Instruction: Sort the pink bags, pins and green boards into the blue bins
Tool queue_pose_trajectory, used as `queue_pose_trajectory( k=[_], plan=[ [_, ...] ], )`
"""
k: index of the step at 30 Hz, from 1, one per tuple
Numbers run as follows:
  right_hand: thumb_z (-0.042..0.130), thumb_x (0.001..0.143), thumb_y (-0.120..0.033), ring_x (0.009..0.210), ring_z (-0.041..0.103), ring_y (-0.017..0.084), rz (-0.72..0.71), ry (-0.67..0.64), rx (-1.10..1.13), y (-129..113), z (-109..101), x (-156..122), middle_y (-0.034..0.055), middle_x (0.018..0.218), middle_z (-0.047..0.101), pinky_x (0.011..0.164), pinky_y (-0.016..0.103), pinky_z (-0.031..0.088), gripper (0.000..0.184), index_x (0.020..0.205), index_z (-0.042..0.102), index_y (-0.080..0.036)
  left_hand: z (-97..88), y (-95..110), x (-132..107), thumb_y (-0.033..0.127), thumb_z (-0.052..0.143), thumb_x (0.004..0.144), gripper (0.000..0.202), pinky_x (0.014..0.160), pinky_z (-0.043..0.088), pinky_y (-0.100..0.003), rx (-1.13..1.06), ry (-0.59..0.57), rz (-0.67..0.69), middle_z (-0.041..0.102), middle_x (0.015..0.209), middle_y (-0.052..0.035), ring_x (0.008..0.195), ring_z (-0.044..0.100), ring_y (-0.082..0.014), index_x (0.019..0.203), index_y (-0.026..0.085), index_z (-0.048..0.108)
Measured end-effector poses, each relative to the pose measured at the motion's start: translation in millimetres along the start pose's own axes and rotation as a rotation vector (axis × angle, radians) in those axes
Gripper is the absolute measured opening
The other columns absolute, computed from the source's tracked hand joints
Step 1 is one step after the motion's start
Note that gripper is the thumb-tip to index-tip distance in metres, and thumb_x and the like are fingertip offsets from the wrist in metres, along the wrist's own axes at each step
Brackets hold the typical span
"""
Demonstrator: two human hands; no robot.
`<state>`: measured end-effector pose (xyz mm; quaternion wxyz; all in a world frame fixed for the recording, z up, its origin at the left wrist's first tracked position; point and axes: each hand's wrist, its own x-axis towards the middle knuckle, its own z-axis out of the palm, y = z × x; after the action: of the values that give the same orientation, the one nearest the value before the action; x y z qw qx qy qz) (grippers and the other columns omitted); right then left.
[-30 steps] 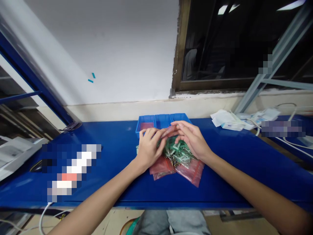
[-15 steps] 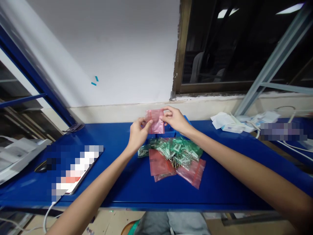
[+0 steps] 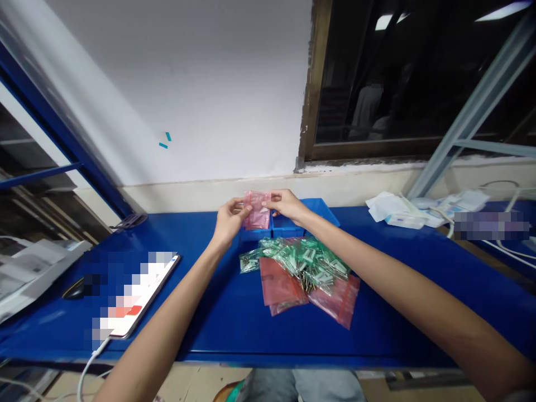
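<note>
A small pink zip bag [image 3: 256, 211] is held up above the blue bins [image 3: 293, 223] at the back of the blue table [image 3: 209, 301]. My left hand [image 3: 228, 219] pinches its left edge and my right hand [image 3: 285, 204] pinches its top right corner. Below my hands lies a heap of green circuit boards with pins [image 3: 304, 259], resting on several flat pink bags [image 3: 285, 287].
A phone on a cable [image 3: 134, 298] lies at the table's left. White packets and cables [image 3: 402, 209] sit at the back right. A dark window and a metal frame post [image 3: 469, 111] stand behind, with shelving on the left.
Both hands rose from the heap of boards, lifting one pink bag. They now hold it slightly lower, over the bins, than half a second ago.
</note>
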<state>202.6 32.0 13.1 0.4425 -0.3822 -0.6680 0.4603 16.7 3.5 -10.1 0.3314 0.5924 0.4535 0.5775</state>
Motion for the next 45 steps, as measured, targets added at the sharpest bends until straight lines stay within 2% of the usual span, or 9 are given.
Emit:
queue_pose_trajectory(
  k=[5,9,12,16,20,24,30,40,45],
  plan=[
    [0.068,0.079,-0.015,0.063,0.06,0.012,0.008,0.049,-0.118,2,4,8,0.0024,0.076,0.067,0.056,0.022,0.046,0.016,0.095,0.064,-0.014,-4.3,-1,2,0.041,0.072,0.075,0.045,0.063,0.045,-0.023,0.048,0.0,0.0,0.069,0.081,-0.0058,0.072,0.062,-0.0169,0.108,0.012,0.067],
    [0.069,0.077,-0.012,0.067,0.063,0.013,-0.079,0.113,-0.591,1,5,21,-0.0002,0.079,0.068,0.064,0.024,0.046,0.041,0.117,0.06,-0.016,-7.6,-8,3,0.034,0.07,0.077,0.046,0.063,0.046,-0.024,0.234,0.051,0.087,0.073,0.085,-0.0058,0.069,0.065,-0.0169,0.119,0.016,0.063],
    [0.068,0.08,-0.015,0.078,0.064,0.016,-0.135,0.067,-0.851,2,7,28,0.0032,0.087,0.07,0.07,0.024,0.045,0.034,0.114,0.064,-0.015,-9.3,-14,2,0.029,0.067,0.08,0.034,0.063,0.046,-0.024,0.396,0.07,0.148,0.073,0.09,-0.0051,0.066,0.064,-0.0153,0.111,0.018,0.066],
    [0.077,0.075,-0.02,0.101,0.06,0.025,-0.167,-0.041,-0.992,7,12,29,0.0108,0.102,0.069,0.085,0.031,0.044,0.028,0.102,0.071,-0.014,-10.3,-21,3,0.022,0.066,0.079,0.024,0.074,0.049,-0.027,0.577,0.051,0.178,0.073,0.088,-0.0049,0.076,0.066,-0.019,0.102,0.018,0.07],
    [0.083,0.071,-0.025,0.115,0.051,0.034,-0.195,-0.171,-1.131,11,17,27,0.0148,0.114,0.065,0.093,0.042,0.041,0.029,0.098,0.075,-0.018,-11.0,-24,6,0.021,0.065,0.078,0.021,0.081,0.049,-0.031,0.746,0.077,0.173,0.068,0.101,-0.0078,0.087,0.064,-0.0223,0.097,0.021,0.074],
    [0.087,0.067,-0.028,0.112,0.054,0.034,-0.208,-0.296,-1.206,1,25,28,0.0122,0.094,0.07,0.094,0.045,0.039,0.029,0.093,0.077,-0.02,-12.2,-25,7,0.018,0.06,0.079,0.024,0.079,0.049,-0.03,0.759,0.086,0.136,0.068,0.097,-0.0084,0.083,0.064,-0.0221,0.096,0.02,0.076],
    [0.079,0.074,-0.022,0.082,0.065,0.021,-0.145,-0.514,-1.218,-17,29,26,0.0024,0.076,0.071,0.08,0.036,0.044,0.017,0.089,0.079,-0.029,-12.6,-29,5,0.023,0.058,0.081,0.026,0.076,0.049,-0.03,0.768,0.077,0.097,0.074,0.095,-0.0097,0.084,0.067,-0.0243,0.098,0.018,0.078],
    [0.074,0.076,-0.023,0.1,0.063,0.029,-0.123,-0.526,-1.292,-13,35,26,0.0083,0.09,0.072,0.093,0.048,0.042,0.016,0.091,0.077,-0.025,-12.1,-30,3,0.021,0.056,0.081,0.027,0.079,0.049,-0.03,0.722,0.056,0.154,0.073,0.094,-0.0107,0.079,0.066,-0.0222,0.096,0.015,0.077],
    [0.074,0.079,-0.032,0.101,0.063,0.031,-0.147,-0.512,-1.264,-16,27,23,0.012,0.101,0.071,0.088,0.044,0.045,0.028,0.106,0.075,-0.022,-13.6,-31,3,0.021,0.055,0.084,0.037,0.078,0.048,-0.029,0.686,0.054,0.164,0.073,0.094,-0.0103,0.079,0.065,-0.0205,0.116,0.01,0.068]
  ],
)
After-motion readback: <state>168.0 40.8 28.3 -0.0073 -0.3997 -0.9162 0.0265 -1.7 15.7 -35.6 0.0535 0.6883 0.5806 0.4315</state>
